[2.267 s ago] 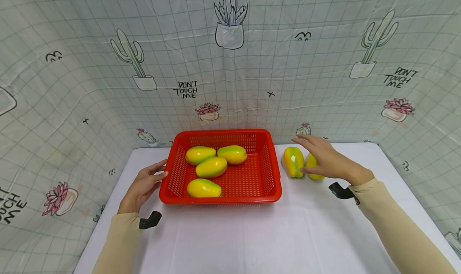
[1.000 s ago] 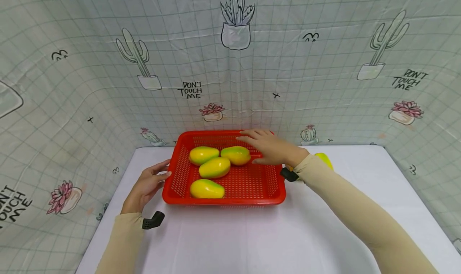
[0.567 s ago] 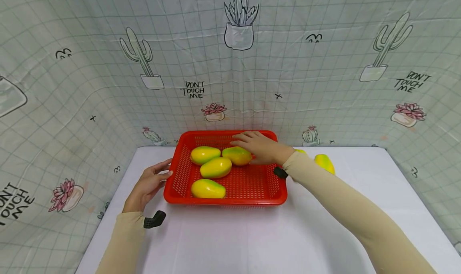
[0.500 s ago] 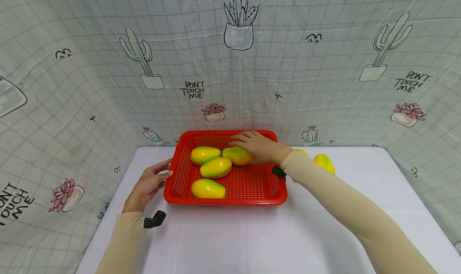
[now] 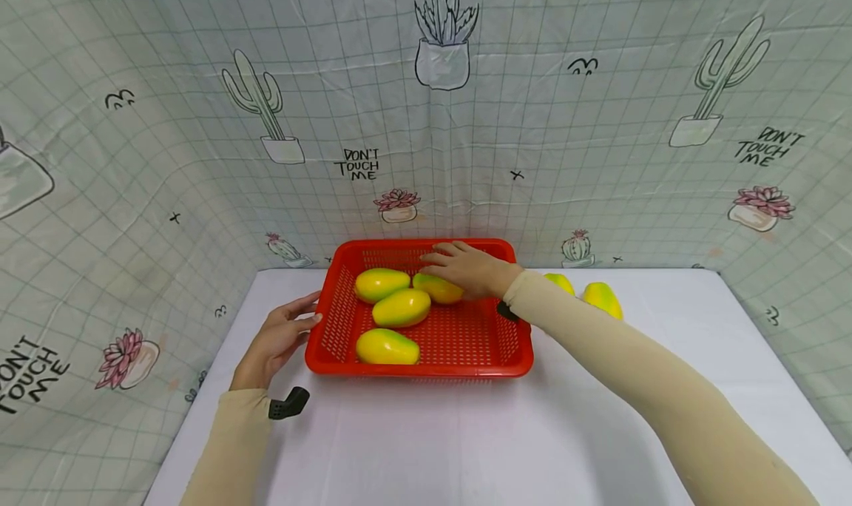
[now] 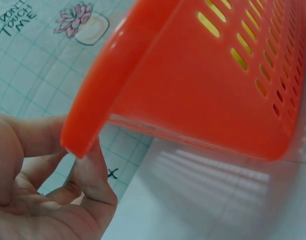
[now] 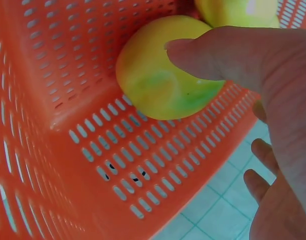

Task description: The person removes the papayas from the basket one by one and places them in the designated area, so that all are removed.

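Note:
My left hand [image 5: 276, 343] pinches the left rim of a red plastic basket [image 5: 419, 370], thumb and fingers on either side of the rim in the left wrist view. Inside lie several glossy yellow-green papayas, one of them at the front left [image 5: 387, 347]. My right hand [image 5: 469, 269] is over the basket's back right, its fingers fairly straight. It partly covers the back right papaya [image 5: 435, 289]. In the right wrist view the thumb [image 7: 200, 57] overlaps this papaya, while the other fingers are spread away from it.
Two more papayas lie on the white table right of the basket, one [image 5: 561, 282] partly behind the right sleeve [image 5: 619, 358] and one [image 5: 602, 299] farther right. A printed cloth backdrop [image 5: 426, 143] rises close behind the basket. The left sleeve [image 5: 229, 439] lies at the front left.
My right hand has come left from the papayas on the table into the basket's back right, over a papaya there. My left hand has kept its hold on the rim.

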The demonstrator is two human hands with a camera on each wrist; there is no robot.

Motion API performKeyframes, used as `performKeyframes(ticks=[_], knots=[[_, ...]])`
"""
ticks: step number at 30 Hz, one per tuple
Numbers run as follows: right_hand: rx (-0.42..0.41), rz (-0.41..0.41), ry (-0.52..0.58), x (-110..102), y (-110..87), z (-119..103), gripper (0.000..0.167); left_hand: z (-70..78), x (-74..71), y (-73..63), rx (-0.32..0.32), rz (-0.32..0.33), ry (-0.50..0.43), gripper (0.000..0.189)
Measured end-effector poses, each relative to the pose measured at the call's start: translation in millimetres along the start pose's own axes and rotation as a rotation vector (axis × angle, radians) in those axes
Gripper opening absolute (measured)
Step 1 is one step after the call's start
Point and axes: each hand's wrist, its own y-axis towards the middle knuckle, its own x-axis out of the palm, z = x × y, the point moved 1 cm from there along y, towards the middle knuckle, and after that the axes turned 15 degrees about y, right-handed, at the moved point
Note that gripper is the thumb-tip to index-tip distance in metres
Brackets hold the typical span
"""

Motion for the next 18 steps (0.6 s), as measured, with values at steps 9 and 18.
performKeyframes(ticks=[9,18], knots=[[0.000,-0.023,-0.026,3,9.3,3,0.068,0.6,0.0,-0.9,0.001,-0.004,-0.007,0.062],[0.010,-0.070,-0.024,9,18.1,2,0.060,2.8,1.2,-2.5,-0.003,0.004,-0.010,0.062]])
